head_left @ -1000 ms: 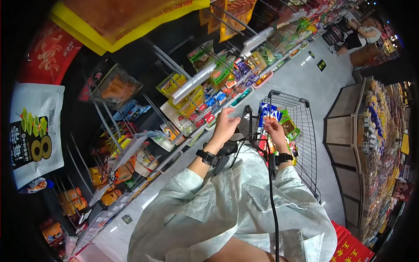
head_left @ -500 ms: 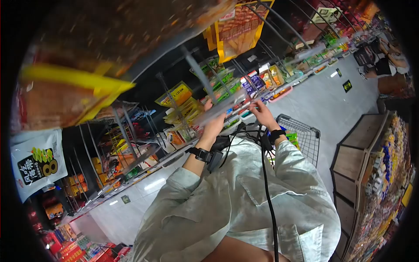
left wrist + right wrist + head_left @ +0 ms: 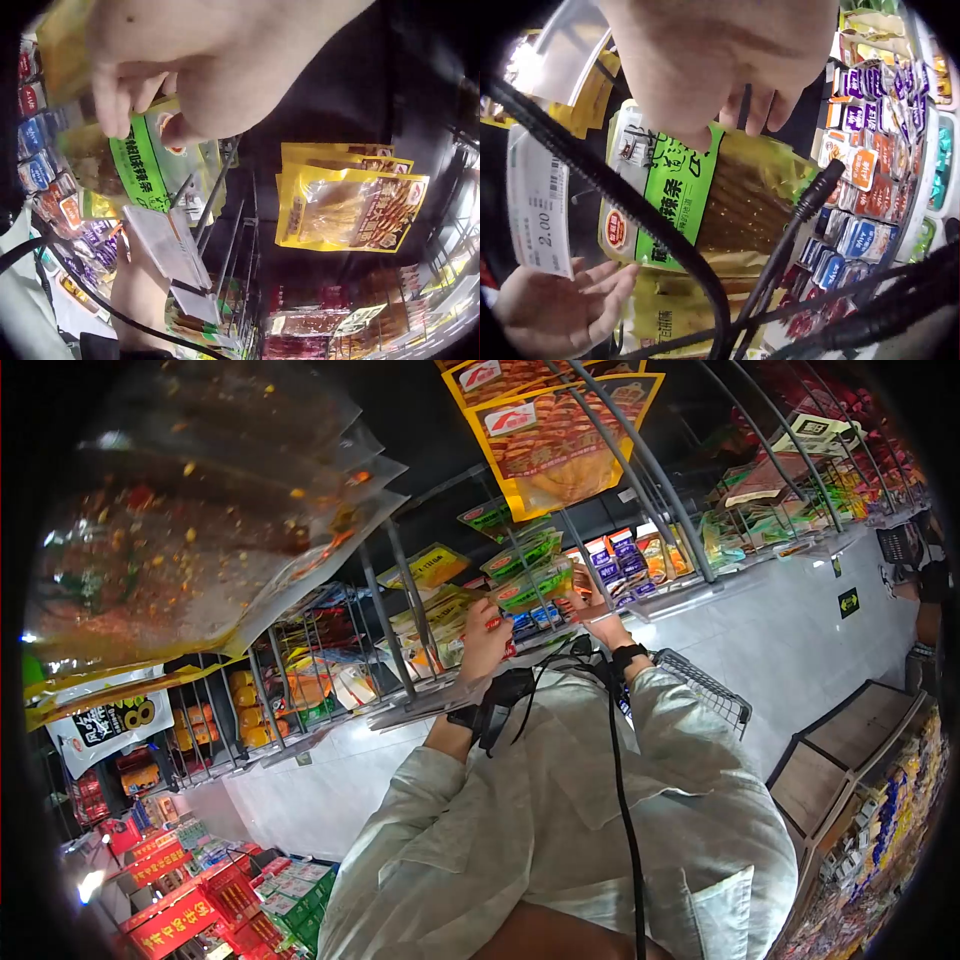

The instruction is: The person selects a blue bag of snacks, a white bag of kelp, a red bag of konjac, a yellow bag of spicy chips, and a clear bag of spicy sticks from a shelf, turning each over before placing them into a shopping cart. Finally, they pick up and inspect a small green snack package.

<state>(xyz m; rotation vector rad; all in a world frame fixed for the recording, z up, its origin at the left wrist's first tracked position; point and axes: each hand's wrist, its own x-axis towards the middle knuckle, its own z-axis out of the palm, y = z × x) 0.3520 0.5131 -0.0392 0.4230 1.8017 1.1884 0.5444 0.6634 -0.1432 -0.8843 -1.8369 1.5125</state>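
Note:
A clear snack bag with a green label (image 3: 679,199) hangs in the rack between my hands; it shows brown strips inside. My right hand (image 3: 727,67) is over its upper edge, with loosely bent fingertips right at the edge. My left hand (image 3: 562,307) lies on the other side, palm turned up and fingers extended towards the bag. In the left wrist view, the left thumb and fingers overlap the same bag. The head view shows the left hand (image 3: 485,640) and right hand (image 3: 600,620) among the rack's prongs, close to stacked green-labelled bags (image 3: 535,585).
Metal prongs (image 3: 395,610) and a price tag (image 3: 540,202) jut out around the hands. Yellow snack bags (image 3: 352,202) hang higher up. Small packs (image 3: 866,236) fill trays below. A wire cart (image 3: 705,690) stands at the right, and black cables (image 3: 667,255) cross in front.
Both hands have moved from over the cart side into the rack, up to the green-labelled bags. The head view has swung closer to the shelf, and the cart shows less.

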